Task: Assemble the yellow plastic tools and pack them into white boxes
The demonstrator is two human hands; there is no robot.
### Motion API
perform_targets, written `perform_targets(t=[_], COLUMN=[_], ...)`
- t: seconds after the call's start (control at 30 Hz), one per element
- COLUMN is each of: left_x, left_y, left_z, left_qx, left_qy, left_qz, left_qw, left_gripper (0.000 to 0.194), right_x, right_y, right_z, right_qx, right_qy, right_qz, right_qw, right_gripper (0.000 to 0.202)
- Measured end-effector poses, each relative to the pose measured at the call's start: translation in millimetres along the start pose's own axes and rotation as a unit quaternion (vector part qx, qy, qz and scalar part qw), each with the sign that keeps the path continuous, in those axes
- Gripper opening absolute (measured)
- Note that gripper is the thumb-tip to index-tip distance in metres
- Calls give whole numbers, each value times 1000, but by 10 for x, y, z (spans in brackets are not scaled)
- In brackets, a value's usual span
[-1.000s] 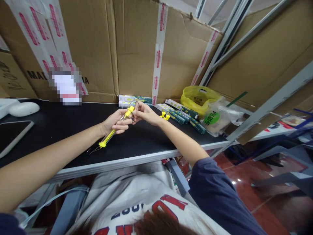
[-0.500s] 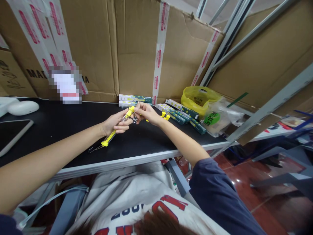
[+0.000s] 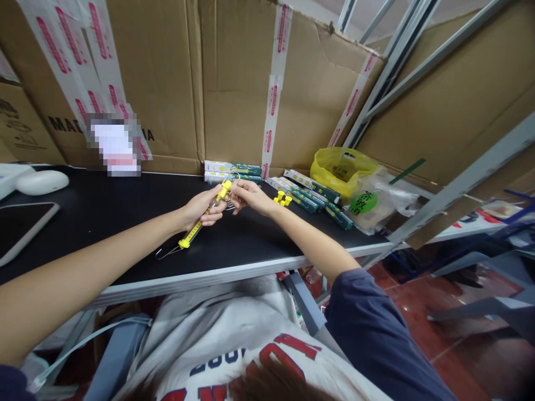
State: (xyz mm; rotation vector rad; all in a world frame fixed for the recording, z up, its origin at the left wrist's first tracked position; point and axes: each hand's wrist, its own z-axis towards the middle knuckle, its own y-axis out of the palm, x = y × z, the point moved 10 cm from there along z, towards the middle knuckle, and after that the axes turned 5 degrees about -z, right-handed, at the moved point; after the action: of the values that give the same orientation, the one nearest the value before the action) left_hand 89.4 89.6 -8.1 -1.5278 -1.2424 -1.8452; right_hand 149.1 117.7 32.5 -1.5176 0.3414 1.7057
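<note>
A clear tube with yellow ends [image 3: 194,229] lies slanted in my left hand [image 3: 203,209], whose fingers are wrapped round it. A thin wire loop sticks out of its lower left end. At the upper yellow end, my right hand [image 3: 247,197] pinches a metal wire ring [image 3: 234,175] with thumb and finger. More bent wires show between and below the hands, partly hidden by the fingers. Several small yellow pieces [image 3: 282,199] sit on the black table [image 3: 125,223], just right of my right hand.
Green and white boxes [image 3: 309,195] lie at the back right, with others [image 3: 232,170] behind my hands. Beyond them are a yellow bag [image 3: 340,170] and a clear plastic bag [image 3: 371,214]. A phone-like device [image 3: 25,228] and a white rounded object [image 3: 42,182] rest at the left.
The tube's upper end and the wire ring have shifted slightly in my fingers. Both hands keep their grip in nearly the same place.
</note>
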Motion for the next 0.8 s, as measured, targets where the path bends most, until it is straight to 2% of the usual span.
perform_targets(t=[0.17,0.27,0.37,0.47,0.53,0.63,0.73,0.8], left_x=[-46,-2,60,179,279,386,447,467], left_y=[57,84,93,68,41,27,36,33], left_z=[-15,-30,-30,-28,-49,-100,-134,-142], left_qx=[-51,-66,-56,-14,24,64,75,77], left_qy=[-35,-33,-12,54,111,174,211,219], left_qz=[-41,-40,11,111,201,353,459,493], left_qw=[997,996,998,992,973,917,860,838], left_gripper=[42,38,37,30,22,19,23,27], right_x=[-186,-235,-197,-109,-89,-215,-400,-469], right_y=[19,20,-2,-135,-303,-480,-397,-269], right_z=[-40,-53,-32,10,18,-25,-88,-126], right_qx=[-19,-9,5,43,92,137,97,57], right_qy=[-62,-67,-61,-49,-49,-96,-158,-189], right_qz=[-79,-95,-96,-111,-124,-169,-267,-333], right_qw=[995,993,993,992,987,971,946,922], right_gripper=[37,39,42,40,36,26,27,31])
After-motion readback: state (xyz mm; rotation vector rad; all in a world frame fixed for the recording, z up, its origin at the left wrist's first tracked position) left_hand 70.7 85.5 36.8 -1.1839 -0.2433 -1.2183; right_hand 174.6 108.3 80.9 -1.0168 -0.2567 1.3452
